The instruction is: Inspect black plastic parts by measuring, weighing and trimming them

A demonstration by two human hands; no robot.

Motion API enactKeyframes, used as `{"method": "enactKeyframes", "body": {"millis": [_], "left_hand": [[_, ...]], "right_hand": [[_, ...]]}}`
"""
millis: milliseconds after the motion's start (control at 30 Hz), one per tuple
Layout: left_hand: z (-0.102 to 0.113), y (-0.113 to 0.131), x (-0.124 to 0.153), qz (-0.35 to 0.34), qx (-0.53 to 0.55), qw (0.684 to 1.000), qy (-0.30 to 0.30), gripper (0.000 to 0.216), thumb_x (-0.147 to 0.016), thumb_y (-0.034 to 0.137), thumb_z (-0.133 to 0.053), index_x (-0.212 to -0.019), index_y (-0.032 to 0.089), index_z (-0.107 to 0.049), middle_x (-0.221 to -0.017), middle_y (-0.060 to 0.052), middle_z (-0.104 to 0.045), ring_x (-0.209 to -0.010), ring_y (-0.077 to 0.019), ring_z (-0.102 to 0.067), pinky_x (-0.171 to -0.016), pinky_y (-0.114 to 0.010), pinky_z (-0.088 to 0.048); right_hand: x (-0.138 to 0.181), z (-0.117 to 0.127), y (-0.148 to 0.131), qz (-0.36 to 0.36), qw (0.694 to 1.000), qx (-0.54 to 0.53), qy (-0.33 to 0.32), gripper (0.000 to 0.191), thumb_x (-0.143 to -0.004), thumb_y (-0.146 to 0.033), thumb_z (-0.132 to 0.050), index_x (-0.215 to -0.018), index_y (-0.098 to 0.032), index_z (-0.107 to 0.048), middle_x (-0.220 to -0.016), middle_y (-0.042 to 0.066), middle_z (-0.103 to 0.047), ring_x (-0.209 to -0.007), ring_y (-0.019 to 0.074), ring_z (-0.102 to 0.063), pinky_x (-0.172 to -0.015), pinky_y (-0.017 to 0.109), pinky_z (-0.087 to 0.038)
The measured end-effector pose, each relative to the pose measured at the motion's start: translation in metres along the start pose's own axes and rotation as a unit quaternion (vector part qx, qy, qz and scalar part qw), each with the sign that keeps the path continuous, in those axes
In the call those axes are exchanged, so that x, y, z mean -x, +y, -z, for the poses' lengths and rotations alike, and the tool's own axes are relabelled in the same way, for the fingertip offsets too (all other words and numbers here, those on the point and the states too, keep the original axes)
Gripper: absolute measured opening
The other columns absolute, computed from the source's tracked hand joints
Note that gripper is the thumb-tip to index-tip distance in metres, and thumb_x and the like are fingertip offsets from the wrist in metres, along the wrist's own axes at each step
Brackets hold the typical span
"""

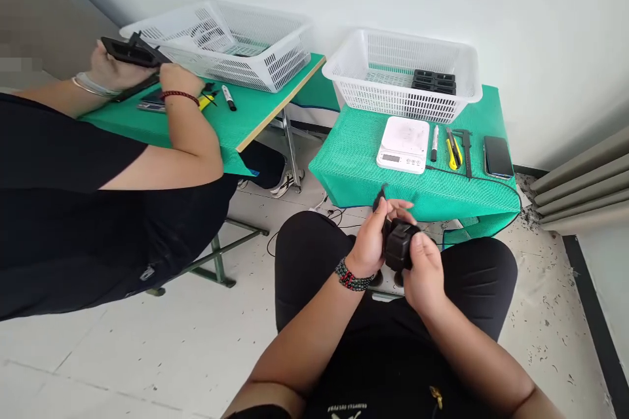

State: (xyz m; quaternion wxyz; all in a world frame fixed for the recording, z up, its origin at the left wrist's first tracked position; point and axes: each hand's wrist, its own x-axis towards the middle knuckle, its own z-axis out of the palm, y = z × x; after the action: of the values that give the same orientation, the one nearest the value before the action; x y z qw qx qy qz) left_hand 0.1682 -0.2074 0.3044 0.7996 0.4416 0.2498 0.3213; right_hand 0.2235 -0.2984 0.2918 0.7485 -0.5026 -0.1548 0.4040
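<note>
Above the lap (pixel 314 262), the left hand (pixel 369 242) and right hand (pixel 426 270) both grasp the black molded part (pixel 397 247), which should stay steadiest under firm, even pressure from thumbs and fingers on both sides.

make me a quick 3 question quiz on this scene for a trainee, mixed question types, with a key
1. Multiple choice: on the camera wearer's table, what lies between the marker and the caliper?
A. a phone
B. a yellow cutter
C. a white scale

2. True or false: black pieces lie inside the basket on that table.

3. Fill in: the wearer's left hand and right hand hold a black part; the beaded bracelet is on the ____ wrist.

Key: 1. B; 2. True; 3. left
</note>
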Motion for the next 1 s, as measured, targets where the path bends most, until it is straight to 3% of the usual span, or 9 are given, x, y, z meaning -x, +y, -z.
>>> {"method": "enactKeyframes", "body": {"millis": [100,200,300,500,600,700,800,900,1000], "left_hand": [[0.001,-0.004,0.012,-0.115,-0.131,0.984,-0.035,0.074,-0.097,0.074,-0.035,-0.141,0.021,-0.060,-0.134,-0.015,-0.066,-0.125,-0.0299,-0.060,-0.107,-0.043,-0.046],[-0.004,-0.010,0.023,-0.206,-0.283,0.934,-0.077,0.083,-0.097,0.076,-0.028,-0.161,0.023,-0.036,-0.166,-0.014,-0.037,-0.155,-0.0339,-0.031,-0.127,-0.050,-0.023],[-0.011,-0.013,0.026,-0.230,-0.334,0.913,-0.051,0.077,-0.101,0.068,-0.022,-0.163,0.024,-0.031,-0.170,-0.013,-0.030,-0.160,-0.0322,-0.021,-0.131,-0.050,-0.014],[-0.003,-0.005,0.012,-0.190,-0.231,0.953,0.055,0.084,-0.094,0.081,-0.022,-0.163,0.034,-0.026,-0.169,-0.011,-0.033,-0.154,-0.0312,-0.035,-0.121,-0.050,-0.036],[0.011,0.007,-0.003,-0.142,-0.124,0.977,0.099,0.084,-0.089,0.086,-0.025,-0.157,0.037,-0.037,-0.158,-0.012,-0.050,-0.138,-0.0289,-0.055,-0.103,-0.044,-0.051],[0.022,0.017,-0.013,-0.121,-0.029,0.987,0.100,0.073,-0.090,0.083,-0.040,-0.128,0.025,-0.063,-0.107,-0.012,-0.074,-0.092,-0.0227,-0.071,-0.074,-0.034,-0.056],[0.030,0.015,-0.014,-0.135,-0.004,0.982,0.132,0.052,-0.088,0.071,-0.062,-0.100,0.021,-0.065,-0.067,0.000,-0.059,-0.056,-0.0134,-0.055,-0.053,-0.026,-0.046],[0.038,0.002,-0.007,-0.101,-0.051,0.983,0.147,0.043,-0.087,0.062,-0.070,-0.091,0.021,-0.063,-0.059,0.005,-0.048,-0.049,-0.0097,-0.041,-0.047,-0.023,-0.036],[0.045,-0.012,0.002,-0.035,-0.151,0.984,0.085,0.042,-0.090,0.061,-0.067,-0.097,0.019,-0.067,-0.058,0.006,-0.042,-0.050,-0.0099,-0.037,-0.048,-0.023,-0.033]], "right_hand": [[-0.013,0.000,-0.010,-0.110,0.980,-0.147,0.074,0.044,-0.075,-0.063,-0.079,-0.095,-0.024,-0.074,-0.097,0.003,-0.077,-0.092,0.0218,-0.069,-0.083,0.035,-0.054],[-0.021,0.001,-0.019,-0.092,0.982,-0.143,0.088,0.047,-0.067,-0.065,-0.083,-0.085,-0.023,-0.070,-0.083,0.001,-0.073,-0.080,0.0197,-0.065,-0.077,0.033,-0.054],[-0.018,0.003,-0.021,-0.032,0.997,-0.042,0.047,0.054,-0.068,-0.074,-0.078,-0.072,-0.022,-0.062,-0.067,-0.001,-0.063,-0.066,0.0168,-0.055,-0.064,0.030,-0.049],[0.004,0.012,-0.014,-0.037,0.992,0.103,-0.062,0.067,-0.079,-0.080,-0.065,-0.055,-0.021,-0.042,-0.052,-0.005,-0.038,-0.052,0.0093,-0.027,-0.049,0.025,-0.026],[0.015,0.014,-0.008,-0.110,0.982,0.093,-0.124,0.068,-0.075,-0.080,-0.069,-0.053,-0.020,-0.047,-0.050,-0.005,-0.040,-0.050,0.0091,-0.031,-0.048,0.024,-0.028],[0.015,0.018,-0.002,-0.155,0.986,0.008,-0.067,0.063,-0.069,-0.079,-0.075,-0.057,-0.020,-0.056,-0.050,-0.003,-0.049,-0.048,0.0111,-0.039,-0.048,0.025,-0.035],[0.006,0.028,0.001,-0.149,0.987,-0.046,0.033,0.058,-0.061,-0.074,-0.084,-0.062,-0.019,-0.064,-0.054,-0.001,-0.057,-0.051,0.0137,-0.047,-0.050,0.027,-0.041],[-0.006,0.039,0.000,-0.139,0.984,-0.057,0.095,0.054,-0.055,-0.066,-0.091,-0.064,-0.019,-0.067,-0.055,-0.002,-0.059,-0.050,0.0136,-0.048,-0.049,0.026,-0.039],[-0.014,0.044,-0.001,-0.146,0.984,-0.044,0.088,0.050,-0.060,-0.064,-0.090,-0.068,-0.019,-0.070,-0.055,-0.002,-0.059,-0.047,0.0128,-0.043,-0.047,0.027,-0.036]]}}
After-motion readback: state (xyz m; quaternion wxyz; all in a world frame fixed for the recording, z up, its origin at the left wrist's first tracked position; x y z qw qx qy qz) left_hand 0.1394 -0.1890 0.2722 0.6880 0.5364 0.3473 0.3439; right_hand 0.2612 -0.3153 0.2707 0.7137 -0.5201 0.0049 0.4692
